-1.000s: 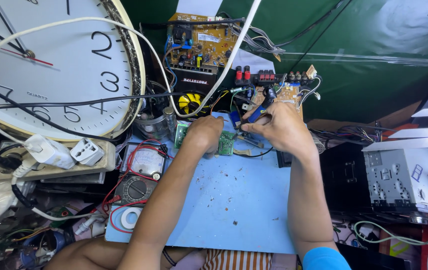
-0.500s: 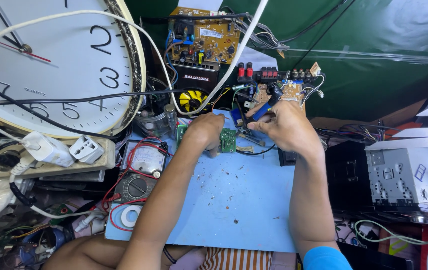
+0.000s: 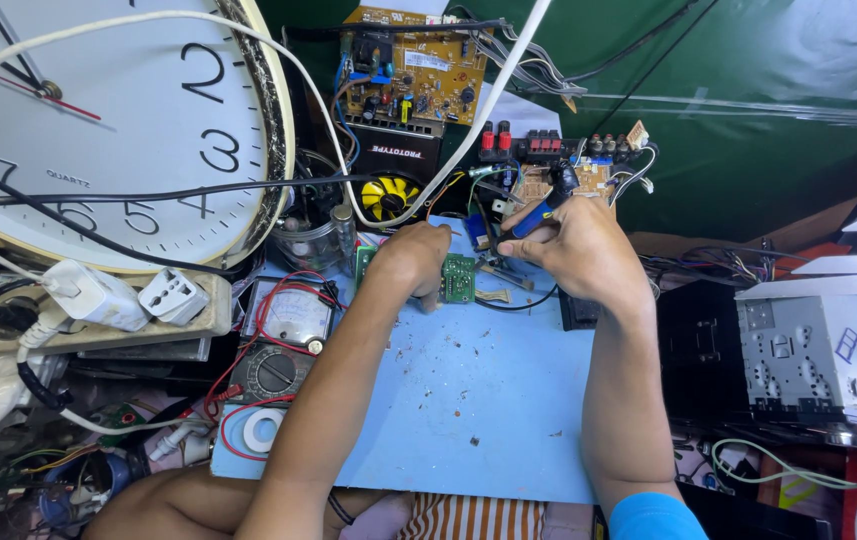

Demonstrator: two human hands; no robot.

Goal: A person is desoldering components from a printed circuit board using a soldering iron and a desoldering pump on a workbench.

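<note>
I saw my left hand (image 3: 416, 262) closed on a small green circuit board (image 3: 458, 277), flat and rectangular with tiny parts on its face, resting at the far edge of the blue mat (image 3: 468, 400); my right hand (image 3: 573, 250) gripped a blue-handled tool (image 3: 533, 218) just beside it.

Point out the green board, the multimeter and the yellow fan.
green board (image 3: 459, 277), head view, its bare right half beside the left hand
multimeter (image 3: 284, 340), head view, middle of its face
yellow fan (image 3: 385, 197), head view, its blades
</note>
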